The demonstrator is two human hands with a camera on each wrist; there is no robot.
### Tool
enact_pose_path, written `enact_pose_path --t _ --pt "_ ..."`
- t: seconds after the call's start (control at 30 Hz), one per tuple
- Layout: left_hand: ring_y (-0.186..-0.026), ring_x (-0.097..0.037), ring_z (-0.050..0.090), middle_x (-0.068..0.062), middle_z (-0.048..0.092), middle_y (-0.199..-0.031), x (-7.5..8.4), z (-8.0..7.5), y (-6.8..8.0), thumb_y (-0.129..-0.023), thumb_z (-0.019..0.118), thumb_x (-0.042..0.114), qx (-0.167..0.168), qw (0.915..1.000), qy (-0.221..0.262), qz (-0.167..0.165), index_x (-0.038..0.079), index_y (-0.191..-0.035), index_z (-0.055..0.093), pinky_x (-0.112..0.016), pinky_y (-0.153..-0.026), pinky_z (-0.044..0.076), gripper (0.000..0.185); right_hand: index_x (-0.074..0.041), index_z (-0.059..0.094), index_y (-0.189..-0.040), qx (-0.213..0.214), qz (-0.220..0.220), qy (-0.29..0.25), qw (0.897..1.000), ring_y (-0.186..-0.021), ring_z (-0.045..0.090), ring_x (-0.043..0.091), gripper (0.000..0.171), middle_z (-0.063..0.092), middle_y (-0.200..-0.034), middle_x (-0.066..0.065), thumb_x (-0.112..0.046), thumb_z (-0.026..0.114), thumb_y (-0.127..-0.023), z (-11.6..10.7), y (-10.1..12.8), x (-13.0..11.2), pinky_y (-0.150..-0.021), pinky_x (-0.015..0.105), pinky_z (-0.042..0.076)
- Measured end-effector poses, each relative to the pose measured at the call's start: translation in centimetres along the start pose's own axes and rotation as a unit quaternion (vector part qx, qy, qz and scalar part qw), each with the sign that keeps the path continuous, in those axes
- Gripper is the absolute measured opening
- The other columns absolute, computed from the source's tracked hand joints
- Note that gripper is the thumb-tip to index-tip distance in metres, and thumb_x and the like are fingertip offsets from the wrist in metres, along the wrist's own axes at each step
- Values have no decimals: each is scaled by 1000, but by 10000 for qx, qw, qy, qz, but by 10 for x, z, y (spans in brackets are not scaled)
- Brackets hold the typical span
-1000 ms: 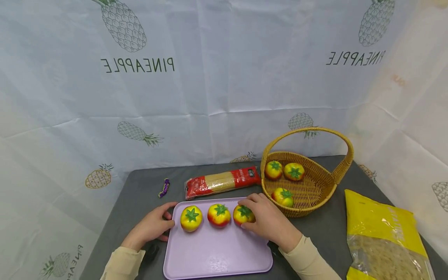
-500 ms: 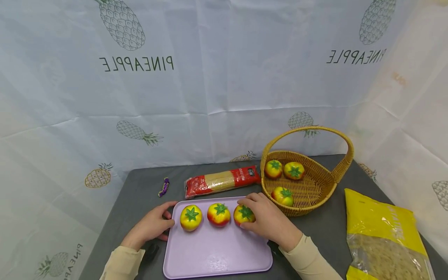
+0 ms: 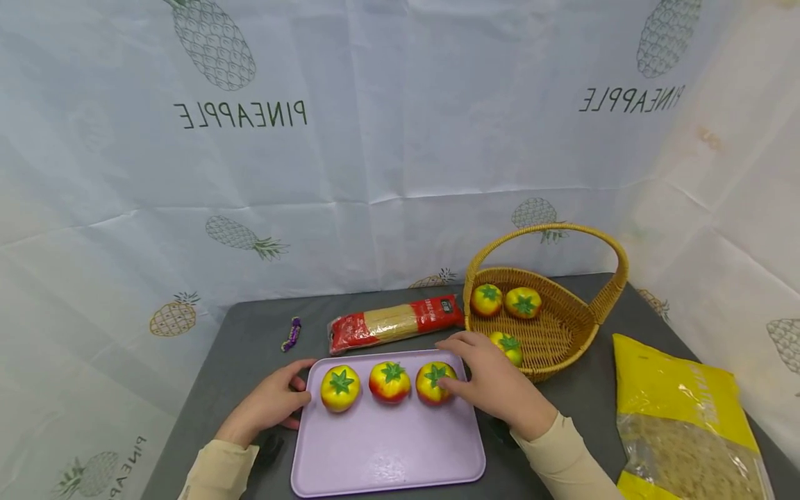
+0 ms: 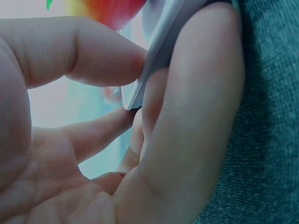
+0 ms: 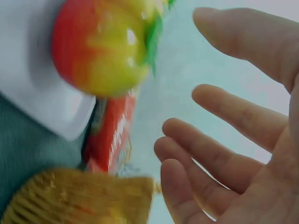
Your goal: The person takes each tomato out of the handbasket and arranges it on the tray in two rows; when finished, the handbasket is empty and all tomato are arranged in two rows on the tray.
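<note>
The left hand (image 3: 270, 405) pinches the left rim of the flat lilac plastic tray (image 3: 387, 451) on the grey tabletop (image 3: 250, 340), while the right hand (image 3: 496, 389), fingers loosely spread and holding nothing, hovers beside the rightmost yellow-red toy tomato (image 3: 434, 382) on the tray.

The tray (image 3: 387, 451) looks like smooth plastic, lilac, w/ a soft shine. The three tomatoes (image 3: 389, 381) on it look like smooth toy plastic or foam, a bit glossy. The basket (image 3: 562, 326) is made of woven wicker, rough & ribbed. The table (image 3: 250, 340) is covered w/ grey cloth, matt & fuzzy. The noodle pack (image 3: 395, 323) is wrapped in shiny plastic film. The yellow bag (image 3: 684, 423) is crinkly glossy plastic. The backdrop (image 3: 400, 139) is thin creased sheet, matt.
</note>
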State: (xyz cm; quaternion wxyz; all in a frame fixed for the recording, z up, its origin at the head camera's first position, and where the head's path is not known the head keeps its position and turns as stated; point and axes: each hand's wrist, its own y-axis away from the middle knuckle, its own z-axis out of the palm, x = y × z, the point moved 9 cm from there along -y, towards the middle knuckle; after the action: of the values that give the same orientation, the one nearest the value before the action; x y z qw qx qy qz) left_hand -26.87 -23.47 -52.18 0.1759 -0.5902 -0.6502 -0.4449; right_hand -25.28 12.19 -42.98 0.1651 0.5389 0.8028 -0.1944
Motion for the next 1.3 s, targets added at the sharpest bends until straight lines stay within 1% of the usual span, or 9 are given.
enact_pose_path --t 0.17,0.23,0.33,0.43,0.57,0.77,1.0,1.3 --pt "-82 -25 60 -14 55 -107 3 1 0 -91 74 8 -24 10000 20 47 12 -158 52 -41 -58 67 71 -19 72 -139 517 173 -3 9985 -124 67 29 55 71 -134 5 -32 90 -88 -30 10 25 -105 57 60" --pt "-82 -25 60 -13 54 -107 4 0 -1 -91 74 8 -10 10000 -29 65 12 -158 52 -41 -58 66 71 -16 71 -140 665 253 -46 9975 -124 67 32 55 71 -135 7 -32 88 -90 -42 12 37 -105 59 59" --pt "-82 -25 60 -14 54 -107 4 -2 -2 -91 73 7 5 9999 -62 116 12 -158 51 -41 -58 66 71 -13 69 -142 764 410 -127 9962 -128 66 38 57 70 -140 13 -34 86 -93 -55 15 56 -108 64 56" --pt "-82 -25 61 -14 54 -107 4 -2 -2 -91 73 7 11 9999 -62 153 11 -158 51 -41 -58 66 71 -11 67 -145 721 619 -242 9952 -134 62 43 58 67 -145 18 -36 83 -95 -62 18 72 -110 68 52" --pt "-82 -25 61 -14 55 -107 0 -2 -2 -91 74 7 22 9999 -52 134 12 -158 52 -41 -58 66 70 -9 65 -148 584 853 -324 9941 -136 60 45 61 65 -148 20 -38 81 -97 -62 20 89 -110 69 52" --pt "-83 -25 61 -13 55 -108 -5 1 -1 -91 74 9 22 10000 -61 -25 13 -158 52 -40 -59 67 70 -7 66 -145 457 976 -204 9940 -132 62 47 61 66 -145 22 -40 81 -96 -58 21 100 -106 67 54" --pt "-84 -25 61 -13 56 -108 -2 2 -1 -91 74 9 35 9999 -90 -34 13 -158 52 -40 -60 67 71 -7 65 -147 281 1130 -239 9929 -125 67 43 66 67 -144 21 -47 79 -97 -52 22 105 -101 63 58" --pt "-83 -25 61 -13 56 -108 -2 0 1 -91 75 9 63 9998 -167 -99 13 -158 52 -39 -60 67 71 -6 68 -143 291 1140 -235 9928 -117 70 37 62 71 -138 19 -44 81 -95 -47 21 103 -99 60 61"
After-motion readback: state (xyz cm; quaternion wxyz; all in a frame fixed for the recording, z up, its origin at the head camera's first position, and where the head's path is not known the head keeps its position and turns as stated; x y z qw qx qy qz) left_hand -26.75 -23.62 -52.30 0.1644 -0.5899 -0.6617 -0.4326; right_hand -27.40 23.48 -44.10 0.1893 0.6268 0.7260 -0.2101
